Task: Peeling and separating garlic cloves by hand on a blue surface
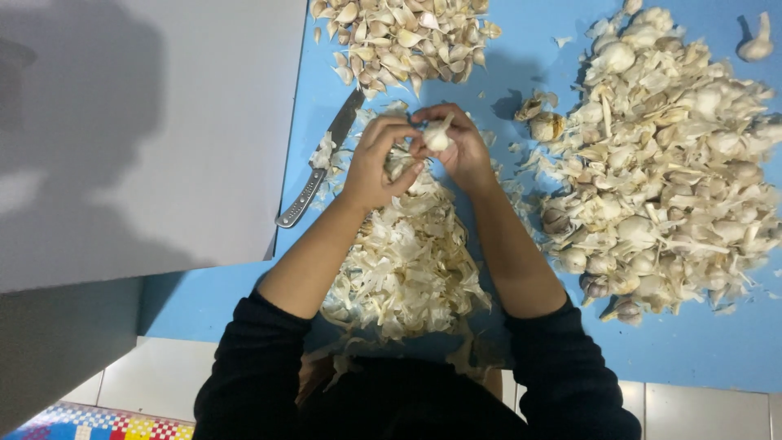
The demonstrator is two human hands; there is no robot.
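Head view, reading from the left: I see a pale grey board or wall face (pixel 147 138) in shadow, then a steel-handled knife (pixel 319 167) lying idle on the blue surface (pixel 692 342), its blade pointing up toward the heap of loose cloves (pixel 407 37).

My left hand (pixel 376 163) sits just right of the knife, fingers curled and pinching at the garlic bulb (pixel 438 134). The right hand (pixel 464 147) closes round the same bulb from the other side, so both hands grip it between them, held above the pile of papery skins (pixel 407 261) that spreads toward my lap. To do this well, I judge the thumbs should press into the seam between cloves and lever outward, not crush, letting skin drop straight onto the pile below and keeping cloves out of it.

Further right, a couple of stray bulbs (pixel 544 122) lie near the hands, and beyond them sits a large mound of whole bulbs (pixel 668 171). One lone bulb (pixel 757 45) rests at the far corner.

Pale floor tiles (pixel 709 411) show at the lower edge, with a patterned mat (pixel 106 424) at lower left. Light is uneven, with heavy shadow on the left.
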